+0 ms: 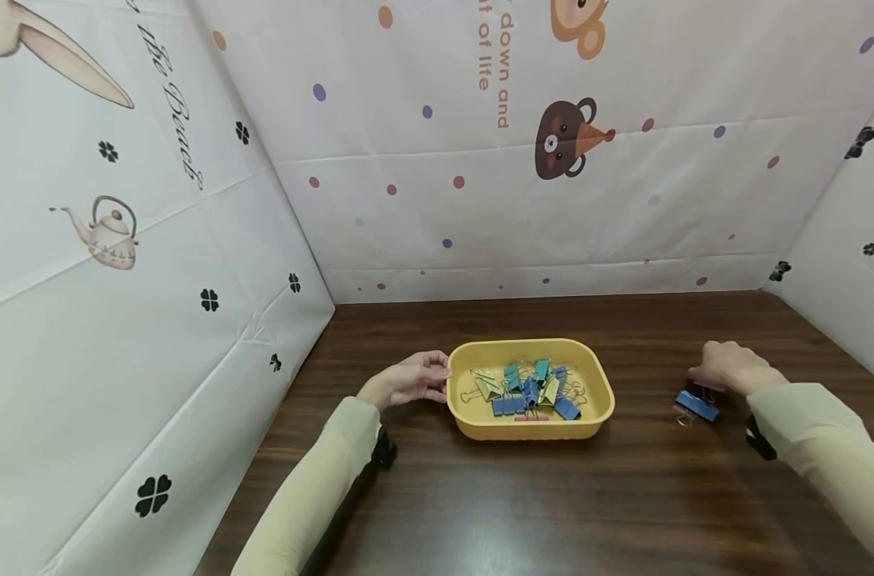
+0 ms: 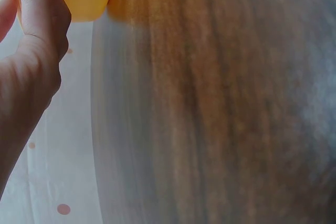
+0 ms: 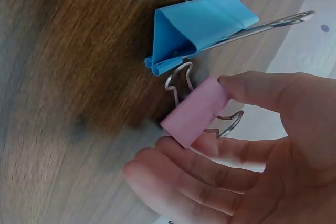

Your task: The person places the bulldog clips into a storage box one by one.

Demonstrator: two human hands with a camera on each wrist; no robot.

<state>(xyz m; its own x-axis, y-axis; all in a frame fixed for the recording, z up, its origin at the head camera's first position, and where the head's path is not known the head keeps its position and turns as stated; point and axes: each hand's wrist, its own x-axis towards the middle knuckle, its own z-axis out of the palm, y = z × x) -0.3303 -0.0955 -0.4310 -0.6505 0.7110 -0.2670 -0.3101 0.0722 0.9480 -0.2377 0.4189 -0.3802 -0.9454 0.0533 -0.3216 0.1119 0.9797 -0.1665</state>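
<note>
At the left end of a yellow plastic tray [image 1: 527, 430], my left hand [image 1: 411, 379] grips the wall with thumb and fingers. Inside the tray lies a heap of binder clips, among them blue clips [image 1: 507, 406], green ones and a yellow-green clip [image 1: 489, 386]. Off to the right, my right hand [image 1: 734, 368] is low over the table. In the right wrist view its thumb and fingers pinch a small pink binder clip [image 3: 197, 111] by its ends. Right beside that clip lies a larger blue binder clip [image 3: 207, 24] with silver wire handles.
The dark wood table [image 1: 523, 504] meets a white printed cloth wall [image 1: 394, 224] at the back, with more such cloth at the left and right sides. Dark bands circle both wrists.
</note>
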